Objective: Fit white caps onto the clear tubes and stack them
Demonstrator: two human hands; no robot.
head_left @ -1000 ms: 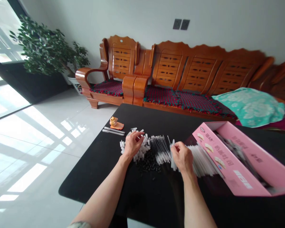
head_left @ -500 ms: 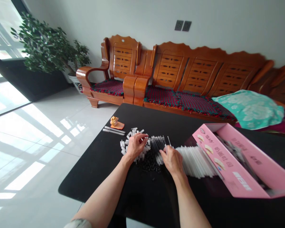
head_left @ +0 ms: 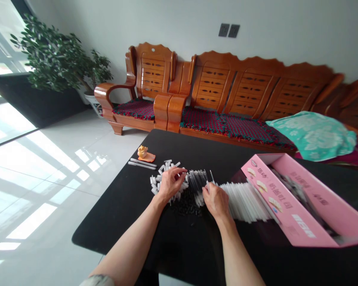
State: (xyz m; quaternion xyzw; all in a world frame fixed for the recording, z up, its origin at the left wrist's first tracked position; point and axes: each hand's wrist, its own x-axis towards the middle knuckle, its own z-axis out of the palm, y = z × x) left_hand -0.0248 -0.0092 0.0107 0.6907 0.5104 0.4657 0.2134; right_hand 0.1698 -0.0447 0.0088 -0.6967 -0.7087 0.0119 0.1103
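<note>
My left hand [head_left: 170, 183] rests on a heap of small white caps [head_left: 167, 182] on the black table [head_left: 179, 246], fingers curled and pinched on one white cap. My right hand [head_left: 214, 200] is closed over a thin refill among a heap of clear pen refills [head_left: 198, 180], its tip sticking up past the fingers. A row of white pen barrels [head_left: 244, 198] lies to the right of that hand. A pile of small black parts [head_left: 186, 205] sits between the two hands, nearer to me.
An open pink box [head_left: 301, 210] with more parts stands at the right. Two finished white pens [head_left: 141, 163] and a small orange figure [head_left: 143, 153] lie at the far left of the table. Behind are wooden benches [head_left: 226, 91], a teal cloth [head_left: 314, 135] and a potted plant [head_left: 56, 59].
My right hand has moved left from the white barrels to the clear refills and closed on one. My left hand stays on the caps, its fingers shifted slightly right.
</note>
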